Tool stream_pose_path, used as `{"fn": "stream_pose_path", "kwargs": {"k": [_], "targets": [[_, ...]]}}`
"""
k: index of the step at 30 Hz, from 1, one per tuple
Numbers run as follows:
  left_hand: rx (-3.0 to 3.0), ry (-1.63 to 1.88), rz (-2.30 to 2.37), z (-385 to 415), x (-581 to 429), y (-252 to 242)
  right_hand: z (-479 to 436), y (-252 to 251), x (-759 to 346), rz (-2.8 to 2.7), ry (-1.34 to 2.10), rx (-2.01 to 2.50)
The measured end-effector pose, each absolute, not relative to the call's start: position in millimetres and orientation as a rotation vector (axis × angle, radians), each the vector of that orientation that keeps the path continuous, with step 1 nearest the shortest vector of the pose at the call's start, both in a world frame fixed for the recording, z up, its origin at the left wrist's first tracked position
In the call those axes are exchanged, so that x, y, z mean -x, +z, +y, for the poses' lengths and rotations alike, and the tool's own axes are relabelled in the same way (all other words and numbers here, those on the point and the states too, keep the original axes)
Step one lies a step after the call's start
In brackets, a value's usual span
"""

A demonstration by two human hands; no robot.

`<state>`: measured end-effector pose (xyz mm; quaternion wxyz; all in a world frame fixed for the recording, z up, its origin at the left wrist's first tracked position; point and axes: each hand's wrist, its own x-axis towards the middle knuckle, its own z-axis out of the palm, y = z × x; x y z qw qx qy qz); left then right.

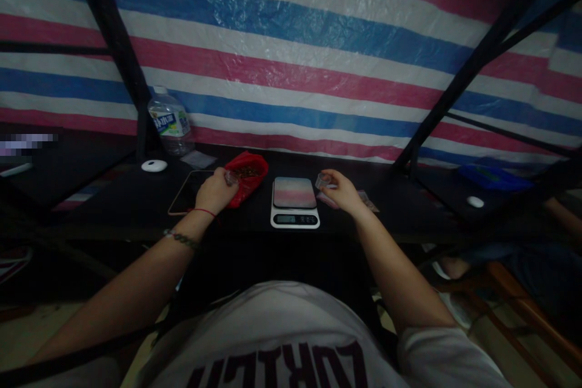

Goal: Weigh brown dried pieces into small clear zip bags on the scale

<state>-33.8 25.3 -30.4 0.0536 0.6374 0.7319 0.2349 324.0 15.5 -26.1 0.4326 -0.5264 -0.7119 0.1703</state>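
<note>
My left hand (pixel 214 191) is closed around a small clear plastic piece (pixel 231 178), perhaps a cup or lid, at the left rim of a red plastic bag (pixel 260 165). Small brown bits (pixel 247 171) fill the open bag. On the other side, my right hand (pixel 342 192) grips a small clear plastic cup (pixel 322 180) between thumb and fingers. Between both hands stands a white kitchen scale (pixel 294 201) with a bare, shiny plate and a dark display. A pinkish small packet (pixel 328 200) lies partly hidden beneath my right hand.
A phone (pixel 182 195) lies partly under my left hand. Behind it are a clear bag (pixel 199 159), a white mouse-like object (pixel 154 165) and a large plastic bottle (pixel 170 121). To the right lie a blue packet (pixel 493 177) and another white object (pixel 475 201). Dark metal posts frame the table.
</note>
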Motion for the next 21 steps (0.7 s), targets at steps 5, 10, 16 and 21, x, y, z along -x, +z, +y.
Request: {"fn": "stream_pose_path", "kwargs": {"k": [5, 10, 16, 21], "targets": [[-1.922, 0.697, 2.218, 24.8, 32.8, -28.8, 14.7, -27.2, -319.2, -1.720, 0.476, 1.346], [-1.922, 0.707, 2.191, 23.4, 33.6, -25.6, 14.9, -30.3, -304.5, -1.808, 0.473, 1.326], [-1.896, 0.719, 2.181, 22.2, 34.2, -23.8, 17.2, -18.7, -276.5, -1.875, 0.424, 1.317], [-1.894, 0.702, 2.178, 23.6, 35.2, -24.4, 19.8, -15.7, -268.8, -1.907, 0.401, 1.297]]}}
